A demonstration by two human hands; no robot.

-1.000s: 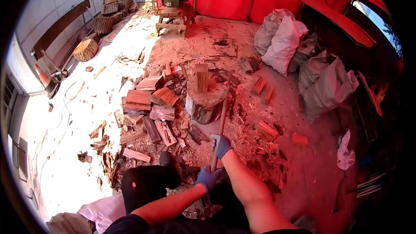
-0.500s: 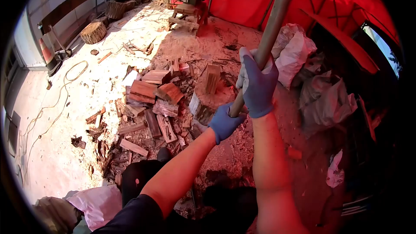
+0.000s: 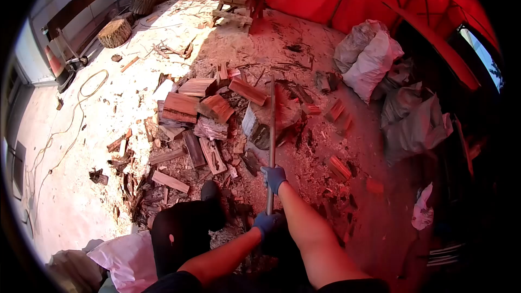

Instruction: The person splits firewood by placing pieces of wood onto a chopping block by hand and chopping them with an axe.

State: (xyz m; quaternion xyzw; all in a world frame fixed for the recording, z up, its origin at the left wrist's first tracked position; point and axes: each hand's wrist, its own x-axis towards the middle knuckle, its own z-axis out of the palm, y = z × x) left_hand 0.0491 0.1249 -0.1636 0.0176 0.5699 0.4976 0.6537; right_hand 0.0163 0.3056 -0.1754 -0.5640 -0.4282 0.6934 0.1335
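Observation:
Both my hands wear blue gloves and are closed around the shaft of a long-handled axe (image 3: 272, 135). My right hand (image 3: 274, 178) grips partway up the shaft; my left hand (image 3: 267, 223) is lower, near its end. From my hands the shaft reaches forward over a chopping block (image 3: 290, 114). I cannot make out the axe head at the far end. A split piece of firewood (image 3: 248, 91) lies tilted at the block's left edge. Another piece (image 3: 337, 113), blurred, is to the right of the block.
A heap of split firewood (image 3: 180, 107) lies left of the block, among chips and bark. White sacks (image 3: 374, 65) and grey sacks (image 3: 415, 125) stand on the right. Further back are a wooden stand (image 3: 233, 13) and round logs (image 3: 115, 32). A cord (image 3: 81, 100) crosses the floor at left.
My hands and the axe have swung down from a raised position. The upright piece of wood on the block is gone from there; split pieces now lie to either side.

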